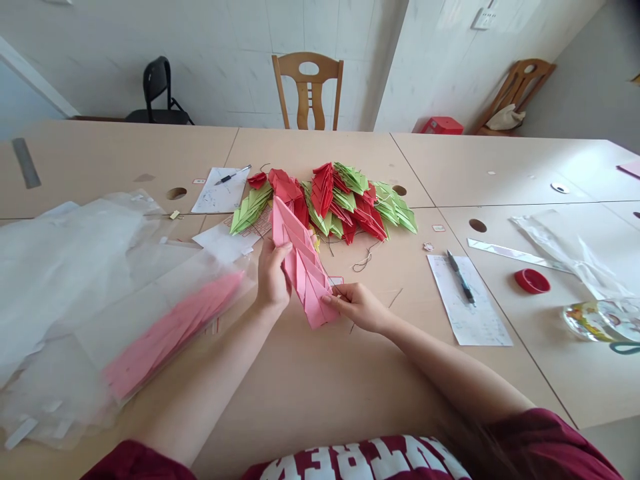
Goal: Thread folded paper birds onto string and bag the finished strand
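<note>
L hand [273, 275] pinches the pink pleated paper strip [303, 257] by its L edge, thumb on the front, other fingers mostly hidden behind it. R hand [360, 307] pinches the strip's lower R edge b/w thumb & fingers. Strip is held up tilted, top leaning L, above the table [280, 407]. A thin dark strand [396, 299] shows by R hand; thread or wire, can't tell.

Just beyond the strip: a heap of folded pcs, red paper pieces [323, 190] mixed w/ green paper pieces [395, 207], some overlapping. Loose thread [367, 259] lies to the strip's R, at the heap's near edge.

L of the strip: clear plastic bag w/ pink paper [175, 333] inside, next to more crumpled plastic bags [65, 267]. Beyond-L of it: a written sheet [210, 197] w/ a dark pen [233, 175] on top.

R of the strip: notes page [475, 327] w/ a pen [461, 277] across it; further R, a clear ruler [515, 254], red ring-shaped item [533, 281] & clear round container [600, 321], contents unclear.

Well beyond the strip, past the table's far edge: wooden chair [303, 100]; black chair [157, 80] off to its L.
</note>
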Demonstrator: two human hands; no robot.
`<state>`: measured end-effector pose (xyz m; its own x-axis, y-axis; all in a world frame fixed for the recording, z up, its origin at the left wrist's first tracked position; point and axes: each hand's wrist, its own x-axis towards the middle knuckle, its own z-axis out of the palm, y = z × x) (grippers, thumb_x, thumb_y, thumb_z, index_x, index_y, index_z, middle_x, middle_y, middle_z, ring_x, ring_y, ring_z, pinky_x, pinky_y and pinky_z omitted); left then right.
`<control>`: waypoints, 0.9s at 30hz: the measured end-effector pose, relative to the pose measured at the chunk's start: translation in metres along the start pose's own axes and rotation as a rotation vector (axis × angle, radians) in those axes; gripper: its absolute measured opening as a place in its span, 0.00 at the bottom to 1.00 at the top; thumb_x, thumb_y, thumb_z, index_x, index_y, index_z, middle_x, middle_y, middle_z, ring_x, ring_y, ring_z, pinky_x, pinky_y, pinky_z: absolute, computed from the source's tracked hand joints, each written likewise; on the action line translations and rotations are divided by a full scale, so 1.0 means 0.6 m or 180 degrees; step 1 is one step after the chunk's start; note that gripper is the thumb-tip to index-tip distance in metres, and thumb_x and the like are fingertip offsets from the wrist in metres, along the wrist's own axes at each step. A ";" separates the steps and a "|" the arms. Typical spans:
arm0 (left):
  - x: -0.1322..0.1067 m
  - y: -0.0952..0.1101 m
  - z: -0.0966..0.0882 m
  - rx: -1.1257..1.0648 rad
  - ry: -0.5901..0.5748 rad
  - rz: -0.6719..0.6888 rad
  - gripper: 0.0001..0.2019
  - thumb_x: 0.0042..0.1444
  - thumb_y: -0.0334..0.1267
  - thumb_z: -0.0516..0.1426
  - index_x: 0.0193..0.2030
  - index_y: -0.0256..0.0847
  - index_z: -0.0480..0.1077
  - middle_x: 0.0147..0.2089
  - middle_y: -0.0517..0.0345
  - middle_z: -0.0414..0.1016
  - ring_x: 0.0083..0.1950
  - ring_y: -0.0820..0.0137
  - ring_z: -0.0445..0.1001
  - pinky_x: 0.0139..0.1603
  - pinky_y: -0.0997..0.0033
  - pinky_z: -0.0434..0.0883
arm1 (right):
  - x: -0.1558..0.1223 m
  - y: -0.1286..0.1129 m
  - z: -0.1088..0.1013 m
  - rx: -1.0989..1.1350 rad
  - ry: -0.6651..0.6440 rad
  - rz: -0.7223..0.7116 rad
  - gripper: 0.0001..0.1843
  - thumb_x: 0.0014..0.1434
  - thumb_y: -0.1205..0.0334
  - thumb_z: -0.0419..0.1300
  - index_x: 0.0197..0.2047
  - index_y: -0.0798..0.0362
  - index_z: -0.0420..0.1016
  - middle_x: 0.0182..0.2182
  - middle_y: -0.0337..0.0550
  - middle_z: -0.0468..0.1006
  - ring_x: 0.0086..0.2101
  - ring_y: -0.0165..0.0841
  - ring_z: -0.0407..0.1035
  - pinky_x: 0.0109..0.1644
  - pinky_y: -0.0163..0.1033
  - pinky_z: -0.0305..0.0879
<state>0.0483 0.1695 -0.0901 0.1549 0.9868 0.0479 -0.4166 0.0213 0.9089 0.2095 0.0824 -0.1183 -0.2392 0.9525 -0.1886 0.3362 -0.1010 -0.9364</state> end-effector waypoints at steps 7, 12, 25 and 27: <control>0.038 0.021 -0.031 -0.0434 -0.0021 -0.0195 0.25 0.55 0.59 0.54 0.51 0.43 0.69 0.39 0.52 0.78 0.45 0.59 0.78 0.45 0.57 0.74 | 0.007 0.015 0.006 0.0033 -0.0167 -0.0131 0.27 0.61 0.40 0.52 0.23 0.51 0.51 0.22 0.32 0.49 0.23 0.25 0.45 0.27 0.35 0.42; 0.048 -0.006 -0.050 -0.0267 0.0086 -0.0322 0.19 0.54 0.48 0.60 0.49 0.42 0.70 0.38 0.54 0.78 0.43 0.60 0.78 0.44 0.59 0.74 | 0.007 0.021 0.014 0.0063 -0.0071 -0.0159 0.28 0.60 0.38 0.52 0.23 0.52 0.50 0.22 0.32 0.49 0.24 0.25 0.45 0.27 0.34 0.41; 0.012 -0.048 -0.021 -0.0181 -0.0275 -0.0585 0.23 0.51 0.45 0.64 0.52 0.39 0.69 0.43 0.51 0.79 0.44 0.62 0.78 0.46 0.64 0.73 | 0.007 0.024 0.027 0.0294 0.0721 -0.0236 0.23 0.61 0.42 0.53 0.26 0.52 0.56 0.22 0.33 0.50 0.25 0.27 0.46 0.27 0.34 0.43; 0.007 -0.060 -0.019 -0.0172 -0.0294 -0.0686 0.22 0.53 0.47 0.63 0.52 0.38 0.69 0.42 0.51 0.79 0.42 0.64 0.79 0.45 0.64 0.73 | 0.004 0.020 0.020 0.0399 0.0823 -0.0177 0.21 0.62 0.42 0.52 0.31 0.52 0.63 0.22 0.32 0.54 0.24 0.27 0.48 0.27 0.33 0.44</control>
<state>0.0541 0.1748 -0.1274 0.3257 0.9396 -0.1049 -0.4121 0.2409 0.8787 0.2017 0.0803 -0.1335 -0.0087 0.9976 -0.0692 0.2100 -0.0659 -0.9755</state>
